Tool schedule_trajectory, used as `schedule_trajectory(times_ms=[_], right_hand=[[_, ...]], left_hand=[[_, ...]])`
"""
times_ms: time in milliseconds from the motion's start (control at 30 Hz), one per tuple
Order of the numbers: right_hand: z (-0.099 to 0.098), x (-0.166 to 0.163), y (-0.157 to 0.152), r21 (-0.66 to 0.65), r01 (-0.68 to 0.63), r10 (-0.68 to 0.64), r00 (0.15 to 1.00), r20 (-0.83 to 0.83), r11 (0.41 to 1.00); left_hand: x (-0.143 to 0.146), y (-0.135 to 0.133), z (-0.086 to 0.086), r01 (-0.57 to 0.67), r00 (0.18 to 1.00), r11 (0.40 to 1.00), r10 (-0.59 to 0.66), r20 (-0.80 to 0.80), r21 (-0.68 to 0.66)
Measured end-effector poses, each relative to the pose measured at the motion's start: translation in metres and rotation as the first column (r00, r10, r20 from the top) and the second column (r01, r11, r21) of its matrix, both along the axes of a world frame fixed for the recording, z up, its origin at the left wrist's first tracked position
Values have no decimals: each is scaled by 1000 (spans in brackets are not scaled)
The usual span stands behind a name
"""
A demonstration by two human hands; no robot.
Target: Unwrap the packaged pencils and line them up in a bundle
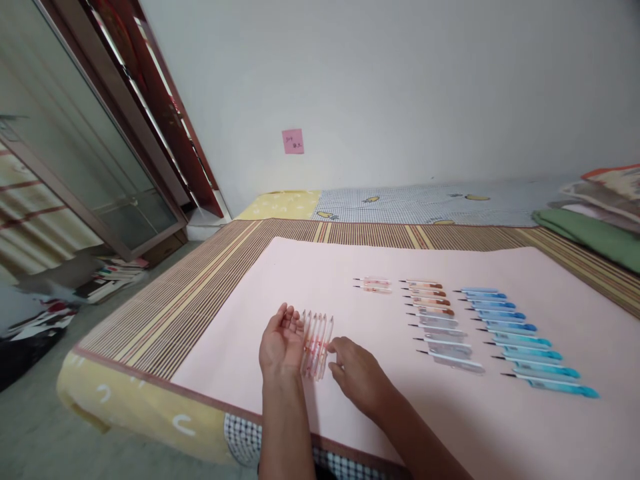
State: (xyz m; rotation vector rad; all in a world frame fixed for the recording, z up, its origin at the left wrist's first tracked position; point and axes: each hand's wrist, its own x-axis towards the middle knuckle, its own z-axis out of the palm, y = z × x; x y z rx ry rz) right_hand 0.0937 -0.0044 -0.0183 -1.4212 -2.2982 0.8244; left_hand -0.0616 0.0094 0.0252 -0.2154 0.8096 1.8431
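Observation:
A row of slim clear pens (317, 347) with pink-red marks lies side by side on the pink sheet (225, 347), tips pointing away from me. At the row's left side is my left hand (284, 340), palm turned up with loosely curled fingers apart; it partly hides the leftmost pens. On the right side, my right hand (357, 373) has bent fingers, with a gap between thumb and forefinger. Its forefinger is close to the rightmost pen; whether it touches, I cannot tell. Neither hand visibly holds anything.
To the right lie columns of pens with their tips to the left: pink ones (377, 287), brown ones (427, 300), grey ones (447, 347) and blue ones (535, 353). A striped mat (200, 287) is under the sheet. Folded fabric (590, 230) lies at the far right.

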Motion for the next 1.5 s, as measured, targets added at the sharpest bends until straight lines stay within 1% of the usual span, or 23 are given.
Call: schedule_trajectory(times_ms=[100, 200, 367, 567, 733, 933, 1067, 1200, 1500], right_hand=[[-1, 0, -1, 12, -15, 16, 999, -33, 1000], [1, 0, -1, -6, -25, 25, 999, -33, 1000], [4, 1, 2, -47, 30, -29, 999, 28, 998], [-1, -1, 3, -27, 6, -6, 1000, 16, 1000], [1, 0, 3, -31, 9, -9, 1000, -2, 999], [-5, 0, 3, 9, -8, 9, 1000, -19, 1000], [-7, -1, 4, 6, 14, -14, 1000, -10, 1000], [-5, -2, 6, -4, 48, -48, 999, 18, 999], [-5, -6, 14, -8, 47, -47, 998, 30, 999]], left_hand=[[-1, 0, -1, 1, 1000, 1000, -1, 3, -2], [-2, 0, -1, -1, 1000, 1000, 1, 3, -3], [-4, -1, -2, 6, 1000, 1000, -6, 4, 2], [-2, 0, -2, 6, 1000, 1000, -6, 5, 1], [-1, 0, -2, 8, 1000, 1000, -8, 9, 10], [-1, 1, -2, 10, 1000, 1000, -10, -1, 7], [0, 1, -2, 10, 1000, 1000, -10, 1, 1], [0, 2, -3, 6, 1000, 1000, -6, 6, -7], [-1, 3, -2, 6, 1000, 1000, -6, 16, 1]])
